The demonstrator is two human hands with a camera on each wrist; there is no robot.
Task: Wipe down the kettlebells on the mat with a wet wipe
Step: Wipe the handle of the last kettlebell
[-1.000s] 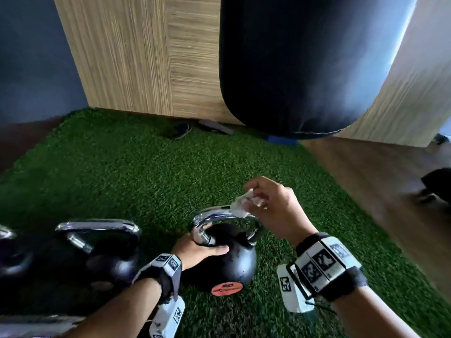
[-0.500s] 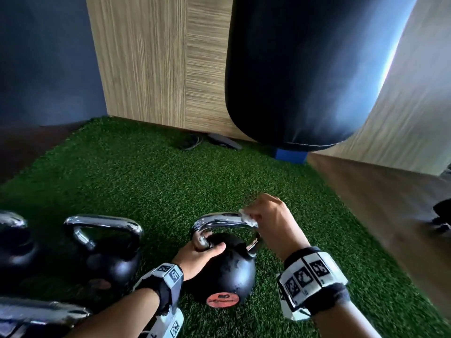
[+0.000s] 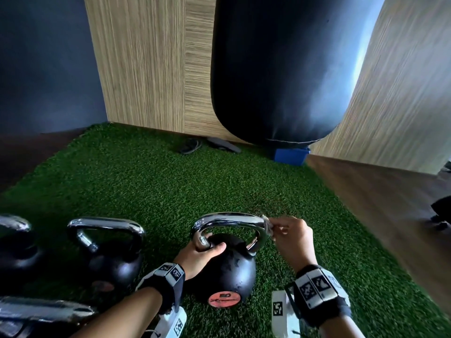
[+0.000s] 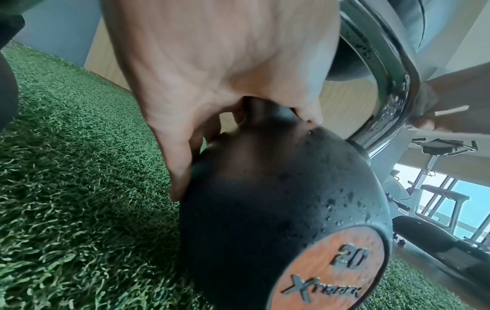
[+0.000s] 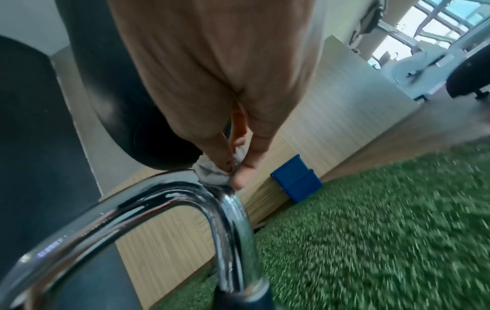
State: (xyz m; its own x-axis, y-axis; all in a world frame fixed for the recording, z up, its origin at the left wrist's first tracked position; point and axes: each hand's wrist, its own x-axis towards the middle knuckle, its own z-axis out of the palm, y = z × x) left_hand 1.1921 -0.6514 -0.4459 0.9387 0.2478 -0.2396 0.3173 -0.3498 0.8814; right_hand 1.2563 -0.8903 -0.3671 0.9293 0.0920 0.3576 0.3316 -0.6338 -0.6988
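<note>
Head view: perhaps four kettlebells visible.

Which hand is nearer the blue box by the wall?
Right. The right hand is at the handle's right corner, on the side toward the blue box; the left hand grips the handle's left base.

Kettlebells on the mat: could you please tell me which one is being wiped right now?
The rightmost kettlebell, with the orange "20" disc: the left hand steadies it while the right hand presses the wipe on its chrome handle. The others sit untouched.
</note>
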